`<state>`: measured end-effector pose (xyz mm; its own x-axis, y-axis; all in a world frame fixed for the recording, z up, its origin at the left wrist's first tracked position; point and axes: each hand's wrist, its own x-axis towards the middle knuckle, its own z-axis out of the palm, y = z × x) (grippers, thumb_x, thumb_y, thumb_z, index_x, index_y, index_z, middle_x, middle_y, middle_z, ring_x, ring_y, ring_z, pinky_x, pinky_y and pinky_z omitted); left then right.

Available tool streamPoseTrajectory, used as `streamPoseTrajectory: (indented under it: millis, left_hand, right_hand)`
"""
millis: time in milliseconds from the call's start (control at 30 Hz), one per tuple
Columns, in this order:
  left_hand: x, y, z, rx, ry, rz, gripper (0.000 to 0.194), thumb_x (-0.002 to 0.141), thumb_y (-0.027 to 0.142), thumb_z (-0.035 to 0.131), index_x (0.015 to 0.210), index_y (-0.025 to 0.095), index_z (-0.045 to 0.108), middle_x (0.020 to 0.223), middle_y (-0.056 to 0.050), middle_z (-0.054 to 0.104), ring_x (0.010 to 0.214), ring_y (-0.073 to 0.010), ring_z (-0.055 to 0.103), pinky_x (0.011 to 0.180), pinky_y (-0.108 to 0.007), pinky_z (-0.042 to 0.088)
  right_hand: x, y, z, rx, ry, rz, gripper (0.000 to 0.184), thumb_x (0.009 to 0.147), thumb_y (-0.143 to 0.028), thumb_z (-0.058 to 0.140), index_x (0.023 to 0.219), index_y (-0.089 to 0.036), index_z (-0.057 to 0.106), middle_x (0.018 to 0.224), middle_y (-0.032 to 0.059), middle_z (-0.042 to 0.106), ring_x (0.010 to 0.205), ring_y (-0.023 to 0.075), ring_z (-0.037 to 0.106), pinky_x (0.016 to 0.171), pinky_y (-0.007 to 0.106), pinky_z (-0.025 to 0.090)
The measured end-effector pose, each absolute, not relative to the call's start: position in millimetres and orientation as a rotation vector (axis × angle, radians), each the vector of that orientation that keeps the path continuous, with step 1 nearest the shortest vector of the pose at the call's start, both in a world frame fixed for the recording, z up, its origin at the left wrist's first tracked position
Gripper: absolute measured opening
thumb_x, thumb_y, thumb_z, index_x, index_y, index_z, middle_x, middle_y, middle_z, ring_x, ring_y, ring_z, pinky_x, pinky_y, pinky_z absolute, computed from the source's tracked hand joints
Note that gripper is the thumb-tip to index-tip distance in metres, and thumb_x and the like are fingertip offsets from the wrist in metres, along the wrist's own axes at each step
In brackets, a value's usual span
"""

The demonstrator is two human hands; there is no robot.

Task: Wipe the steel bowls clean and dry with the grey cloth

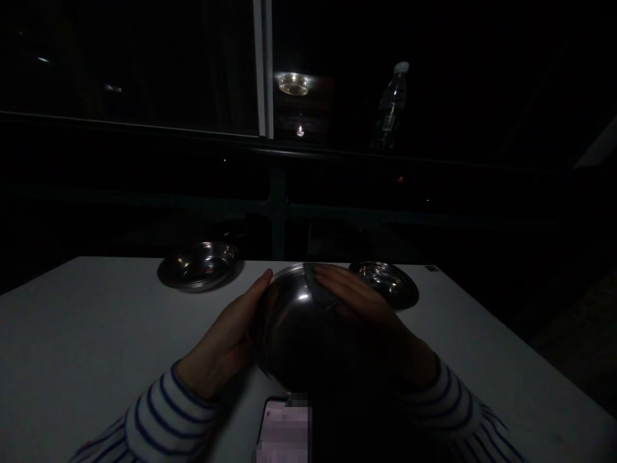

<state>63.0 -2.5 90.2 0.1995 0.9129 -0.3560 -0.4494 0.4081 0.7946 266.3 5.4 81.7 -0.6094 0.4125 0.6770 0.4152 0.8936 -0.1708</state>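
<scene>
A shiny metal bowl [294, 328] is held up above the table in front of me, tilted so that its rounded outer side shows. On its left side, my left hand [236, 331] is closed around the edge, with the thumb near the rim. My right hand [371, 308] presses against the upper right of the bowl, fingers laid together along the metal. A dark grey patch shows beside those fingertips; I cannot tell whether it is a cloth or a reflection. The lower right of the bowl is lost in shadow.
On the white table [120, 334], a metal dish [197, 267] stands at the back left and another metal dish [385, 283] at the back right. A phone [279, 431] lies at the near edge. Beyond, a plastic bottle [393, 106] stands by the dark window.
</scene>
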Motion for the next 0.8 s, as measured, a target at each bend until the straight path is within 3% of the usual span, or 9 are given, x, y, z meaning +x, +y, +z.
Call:
streamPoseTrajectory:
  millis: [133,400,633,800]
  left_hand:
    - [63.2,-5.0,92.1,0.644,0.905,1.021,0.025,0.076,0.038,0.060,0.082,0.014,0.068,0.075,-0.007,0.071,0.066,-0.0174,0.066,0.061,-0.026,0.053]
    - [49.2,4.2,109.1,0.516,0.918,1.368,0.017,0.082,0.030,0.053,0.083,0.019,0.066,0.072,0.002,0.070,0.060,-0.0118,0.064,0.056,-0.022,0.053]
    - [65.4,-7.5,92.0,0.602,0.981,1.023,0.028,0.077,0.040,0.058,0.078,0.013,0.066,0.073,-0.007,0.070,0.063,-0.0164,0.064,0.059,-0.026,0.051]
    - [71.8,-16.4,90.1,0.613,0.970,0.949,0.034,0.076,0.046,0.055,0.070,0.013,0.063,0.062,-0.005,0.066,0.056,-0.0158,0.061,0.055,-0.025,0.048]
  right_hand:
    - [261.8,5.7,81.7,-0.554,-2.293,0.022,0.041,0.093,-0.028,0.031,0.132,-0.020,0.036,0.134,0.0070,0.043,0.127,0.0171,0.034,0.104,0.042,0.033]
    - [260.6,14.7,64.5,-0.691,-2.047,0.136,0.047,0.092,-0.026,0.030,0.139,-0.024,0.023,0.144,0.0045,0.027,0.134,0.0169,0.021,0.109,0.042,0.025]
    - [267.3,10.0,74.8,-0.631,-2.236,0.155,0.038,0.093,-0.027,0.032,0.130,-0.023,0.039,0.133,0.0059,0.045,0.126,0.0170,0.036,0.104,0.040,0.032]
    - [257.6,-1.4,85.4,-0.566,-2.434,0.098,0.037,0.091,-0.031,0.038,0.125,-0.017,0.042,0.127,0.0085,0.050,0.121,0.0179,0.041,0.101,0.038,0.036]
